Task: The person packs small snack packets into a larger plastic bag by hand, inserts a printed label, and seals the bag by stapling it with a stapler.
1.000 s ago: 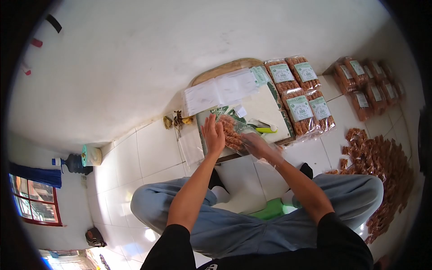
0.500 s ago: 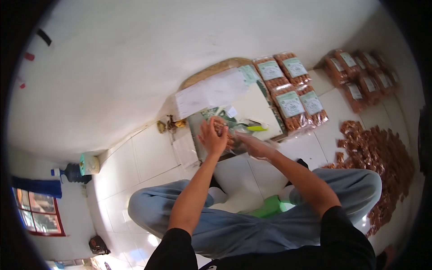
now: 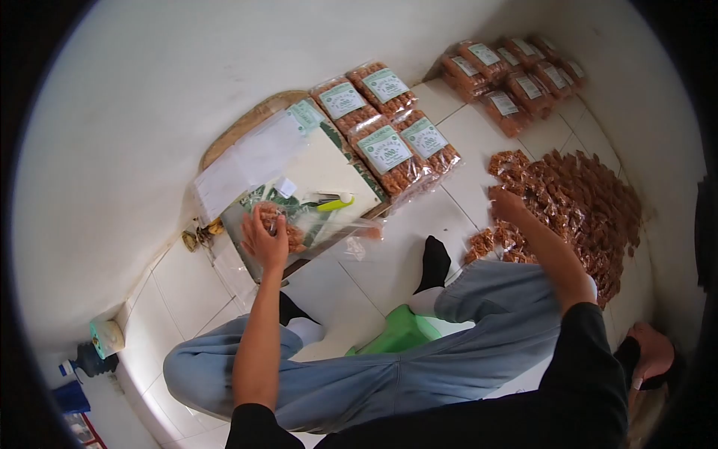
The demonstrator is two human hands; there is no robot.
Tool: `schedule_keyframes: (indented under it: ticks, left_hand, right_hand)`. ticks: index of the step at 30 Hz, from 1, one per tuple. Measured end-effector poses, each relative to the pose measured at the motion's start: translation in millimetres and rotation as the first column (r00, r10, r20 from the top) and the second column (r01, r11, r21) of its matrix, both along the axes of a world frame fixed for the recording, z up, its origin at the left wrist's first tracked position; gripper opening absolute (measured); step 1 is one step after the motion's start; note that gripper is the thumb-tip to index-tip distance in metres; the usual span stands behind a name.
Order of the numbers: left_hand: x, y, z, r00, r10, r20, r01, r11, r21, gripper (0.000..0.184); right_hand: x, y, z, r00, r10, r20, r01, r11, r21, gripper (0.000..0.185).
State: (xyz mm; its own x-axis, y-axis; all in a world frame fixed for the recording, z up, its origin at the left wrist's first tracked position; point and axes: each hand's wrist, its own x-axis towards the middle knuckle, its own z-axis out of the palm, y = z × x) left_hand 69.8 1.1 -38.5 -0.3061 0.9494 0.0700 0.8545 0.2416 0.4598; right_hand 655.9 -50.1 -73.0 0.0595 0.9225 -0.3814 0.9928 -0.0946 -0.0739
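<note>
My left hand (image 3: pixel 267 241) grips a clear plastic bag (image 3: pixel 295 238) partly filled with small brown packets, at the near left corner of a low table (image 3: pixel 336 168). The bag's loose end trails right across the table edge. My right hand (image 3: pixel 508 205) is at the left side of a large floor pile of small brown packets (image 3: pixel 576 209) in shiny wrappers. Its fingertips are hidden against the pile, so their grip does not show. A yellow-green handled tool (image 3: pixel 335 203) lies right of the bag, beside a small white paper (image 3: pixel 285 187).
Labelled full bags (image 3: pixel 385 150) stand at the table's right side, and more packed bags (image 3: pixel 516 78) are stacked by the far wall. White plastic sheets (image 3: pixel 247 161) cover the table's left part. A green stool (image 3: pixel 400 329) is between my legs. Another person's hand (image 3: pixel 652 350) shows at lower right.
My right hand has left the bag and moved right to the packet pile. My left hand stays on the bag. The view has turned to the right.
</note>
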Motion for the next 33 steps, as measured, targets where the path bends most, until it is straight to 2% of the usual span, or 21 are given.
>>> schedule_keyframes:
  ticks: [1, 3, 4, 5, 7, 9, 12, 13, 15, 17, 19, 20, 21, 22, 23, 25, 27, 29, 30, 32, 33]
  left_hand:
    - [0, 0, 0, 1.000, -0.007, 0.003, 0.007, 1.000, -0.002, 0.071]
    - [-2, 2, -1, 0.999, -0.011, 0.030, 0.012, 1.000, -0.019, 0.071]
    - [-2, 2, -1, 1.000, -0.011, 0.029, 0.011, 1.000, -0.012, 0.071]
    - [-2, 3, -2, 0.999, -0.014, 0.032, 0.014, 1.000, -0.014, 0.071]
    - [-3, 3, -6, 1.000, -0.008, -0.008, 0.008, 1.000, 0.011, 0.071]
    - [-5, 2, -8, 1.000, -0.019, -0.010, 0.019, 1.000, 0.017, 0.070]
    - [-5, 3, -6, 0.999, -0.014, -0.038, 0.014, 1.000, 0.014, 0.069]
    - [-6, 2, -8, 0.999, -0.022, -0.036, 0.022, 1.000, 0.010, 0.069]
    - [-7, 3, -8, 0.999, -0.027, -0.044, 0.028, 0.999, 0.032, 0.070]
    - [-6, 3, -7, 0.999, -0.040, -0.031, 0.041, 0.998, 0.040, 0.069]
    - [-7, 2, -7, 0.999, -0.023, -0.046, 0.024, 0.999, 0.022, 0.069]
    - [-6, 2, -7, 0.999, -0.029, -0.042, 0.030, 0.999, 0.020, 0.069]
    - [-6, 3, -8, 0.998, -0.017, -0.052, 0.018, 1.000, 0.011, 0.069]
    - [-6, 3, -8, 0.998, -0.004, -0.063, 0.004, 1.000, 0.003, 0.069]
    - [-6, 3, -8, 0.998, -0.009, -0.056, 0.009, 1.000, 0.001, 0.069]
    - [-4, 3, -5, 0.999, 0.002, -0.046, -0.002, 1.000, -0.001, 0.069]
    - [-4, 2, -4, 0.999, 0.003, -0.041, -0.003, 1.000, -0.005, 0.069]
    - [-4, 1, -4, 0.999, -0.003, -0.040, 0.004, 1.000, 0.022, 0.069]
    - [-5, 1, -6, 0.999, 0.001, -0.037, 0.000, 1.000, 0.023, 0.069]
    - [-8, 2, -11, 0.999, -0.008, -0.037, 0.010, 0.998, 0.058, 0.069]
    - [-9, 0, -10, 0.999, -0.001, -0.038, 0.003, 0.998, 0.058, 0.069]
  right_hand:
    - [8, -9, -1, 1.000, -0.007, 0.003, 0.007, 1.000, -0.002, 0.034]
    - [18, -30, 3, 0.934, -0.356, -0.026, 0.353, 0.933, -0.075, 0.050]
    - [47, -30, -41, 0.930, -0.358, 0.079, 0.367, 0.908, -0.200, 0.071]
    - [48, -33, -45, 0.929, -0.361, 0.082, 0.370, 0.907, -0.201, 0.071]
    - [31, -42, -49, 0.850, -0.524, 0.050, 0.526, 0.838, -0.144, 0.082]
    - [19, -41, -52, 0.820, -0.573, 0.011, 0.570, 0.814, -0.110, 0.083]
    - [13, -41, -73, 0.913, -0.370, 0.172, 0.381, 0.924, -0.034, 0.089]
    - [15, -43, -74, 0.910, -0.376, 0.175, 0.388, 0.921, -0.037, 0.089]
    - [17, -40, -77, 0.861, -0.499, -0.097, 0.493, 0.866, -0.083, 0.089]
    - [24, -32, -90, 0.822, -0.555, -0.129, 0.548, 0.832, -0.087, 0.094]
    - [29, -30, -100, 0.731, -0.661, -0.171, 0.675, 0.737, 0.036, 0.068]
    - [35, -30, -102, 0.728, -0.666, -0.166, 0.679, 0.733, 0.036, 0.068]
    - [41, -31, -101, 0.408, -0.838, -0.362, 0.803, 0.518, -0.295, 0.047]
    - [47, -33, -100, 0.004, -0.913, -0.408, 0.729, 0.282, -0.624, 0.028]
    - [50, -41, -100, 0.002, -0.914, -0.406, 0.734, 0.278, -0.620, 0.028]
    - [42, -62, -79, -0.138, -0.833, -0.536, 0.675, 0.317, -0.666, 0.010]
    - [31, -73, -74, -0.172, -0.765, -0.620, 0.677, 0.365, -0.638, 0.011]
    - [28, -69, -99, -0.229, -0.845, -0.483, 0.718, 0.188, -0.670, 0.014]
    - [24, -68, -107, -0.224, -0.846, -0.484, 0.719, 0.192, -0.668, 0.014]
    - [14, -60, -124, -0.265, -0.907, -0.328, 0.751, 0.019, -0.660, 0.026]
    - [17, -57, -147, -0.258, -0.909, -0.328, 0.750, 0.025, -0.660, 0.026]
